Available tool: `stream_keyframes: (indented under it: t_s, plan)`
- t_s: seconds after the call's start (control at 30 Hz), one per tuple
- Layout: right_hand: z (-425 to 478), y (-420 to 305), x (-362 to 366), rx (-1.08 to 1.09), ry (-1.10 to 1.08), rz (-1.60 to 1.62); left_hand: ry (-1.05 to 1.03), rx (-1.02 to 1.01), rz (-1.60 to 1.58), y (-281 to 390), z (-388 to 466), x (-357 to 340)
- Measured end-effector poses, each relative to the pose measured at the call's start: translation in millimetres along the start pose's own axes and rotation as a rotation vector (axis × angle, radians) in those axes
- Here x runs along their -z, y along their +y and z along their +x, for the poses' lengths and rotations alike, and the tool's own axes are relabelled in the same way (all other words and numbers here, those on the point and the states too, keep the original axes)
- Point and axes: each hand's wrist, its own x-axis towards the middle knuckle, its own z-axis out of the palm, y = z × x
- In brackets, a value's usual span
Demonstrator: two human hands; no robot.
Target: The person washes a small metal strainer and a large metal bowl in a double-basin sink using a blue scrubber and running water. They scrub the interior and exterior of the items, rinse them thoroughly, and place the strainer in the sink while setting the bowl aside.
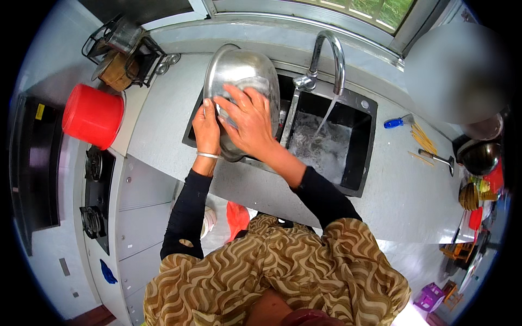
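A large stainless steel basin [240, 69] is tipped on its side over the left bowl of a black double sink, its outer surface facing me. My left hand [206, 130] grips its rim at the near left, and a bracelet circles that wrist. My right hand [248, 118] lies against the outside of the basin with fingers spread; whether anything is under the palm is hidden. Water runs from the chrome faucet [339, 61] into the right sink bowl [359, 142], where foamy water stands.
On the counter [408, 195] to the right lie a blue-handled scraper [394, 123], wooden chopsticks [423, 136] and a metal utensil [436, 157]. A red bucket [94, 116] is at the left, near a black rack [142, 61] with pots and the gas stove [98, 195]. A window is behind the sink.
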Motion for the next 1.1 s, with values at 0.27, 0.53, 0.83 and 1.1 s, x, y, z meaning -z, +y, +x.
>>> stream_keyframes:
  t_s: [0.27,0.53,0.83,1.1]
  plan:
    - [70,118,-15,-0.348,0.129,0.154,0.064,0.051,-0.026,1,-4,21]
    - [-64,65,-37,-0.391,-0.028,0.427,0.254,0.134,-0.12,-27,-4,41]
    - [-6,107,-8,-0.314,0.104,0.334,0.117,0.165,-0.065,-26,-20,23]
    - [-120,189,39,-1.008,0.633,1.252,0.1,0.097,-0.082,-15,-38,18]
